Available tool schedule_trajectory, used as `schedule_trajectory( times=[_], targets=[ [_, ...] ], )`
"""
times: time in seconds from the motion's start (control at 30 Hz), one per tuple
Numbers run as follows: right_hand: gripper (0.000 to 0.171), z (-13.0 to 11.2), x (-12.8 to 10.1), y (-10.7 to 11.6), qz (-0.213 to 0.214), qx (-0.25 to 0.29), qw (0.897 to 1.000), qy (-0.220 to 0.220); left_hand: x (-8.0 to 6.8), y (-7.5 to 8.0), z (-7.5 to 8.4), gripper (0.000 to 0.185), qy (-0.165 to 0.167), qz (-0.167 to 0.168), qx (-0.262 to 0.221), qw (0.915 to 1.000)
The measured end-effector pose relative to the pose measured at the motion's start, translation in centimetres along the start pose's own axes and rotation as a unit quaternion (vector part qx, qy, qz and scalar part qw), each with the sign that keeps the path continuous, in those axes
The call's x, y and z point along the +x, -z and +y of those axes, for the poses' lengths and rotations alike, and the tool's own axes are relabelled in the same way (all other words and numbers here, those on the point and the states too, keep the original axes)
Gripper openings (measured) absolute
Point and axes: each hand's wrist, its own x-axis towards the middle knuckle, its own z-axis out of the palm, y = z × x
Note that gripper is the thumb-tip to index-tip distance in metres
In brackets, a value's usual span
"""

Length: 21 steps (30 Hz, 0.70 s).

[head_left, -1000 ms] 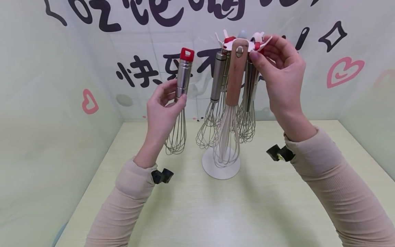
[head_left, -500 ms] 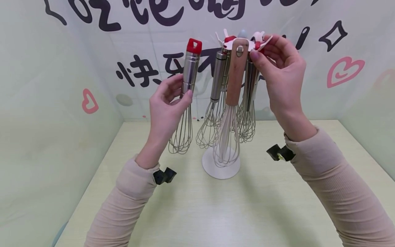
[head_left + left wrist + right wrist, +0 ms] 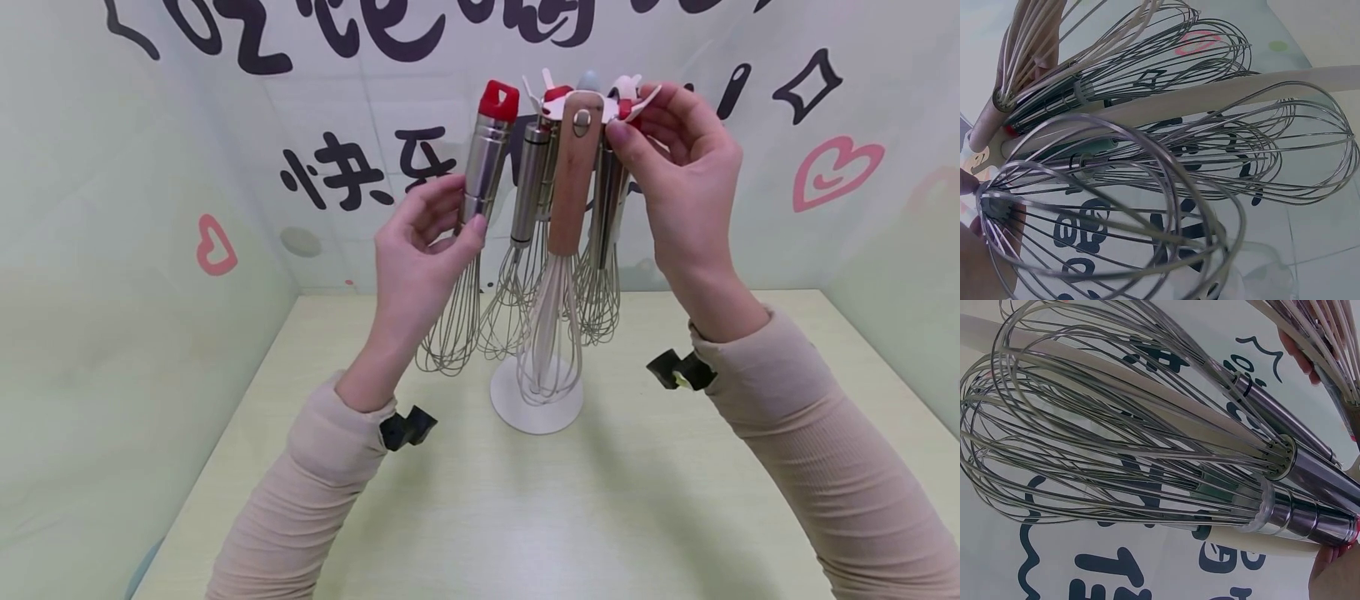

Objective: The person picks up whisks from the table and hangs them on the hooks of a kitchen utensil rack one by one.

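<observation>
My left hand (image 3: 420,258) grips a steel whisk (image 3: 486,158) with a red hanging end, just left of a white whisk stand (image 3: 551,423). The whisk leans slightly right, its wires pointing down; in the left wrist view its wire head (image 3: 997,206) fills the foreground. At the stand's top, the thumb and fingers of my right hand (image 3: 693,179) grip a hook, around the red end of a whisk hanging there. That steel handle (image 3: 1304,519) shows in the right wrist view. A wooden-handled whisk (image 3: 573,183) hangs at the front and partly hides the stand's post.
Several more whisks hang around the stand, including a slim steel-handled one (image 3: 529,187) beside the held whisk. The pale table (image 3: 480,517) spreads below. Behind stands a white backdrop with black lettering and a pink heart (image 3: 838,173).
My left hand has moved right and a little up, bringing the red-ended whisk closer to the stand and tilting it a little more. The right hand stays in place at the top.
</observation>
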Motion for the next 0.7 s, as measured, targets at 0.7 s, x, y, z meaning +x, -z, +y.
schedule_trajectory(
  times=[0.7],
  targets=[
    [0.021, 0.05, 0.05, -0.02, 0.001, 0.003, 1.000, 0.002, 0.04, -0.39, 0.53, 0.043, 0.003, -0.022, 0.021, 0.9995]
  ],
)
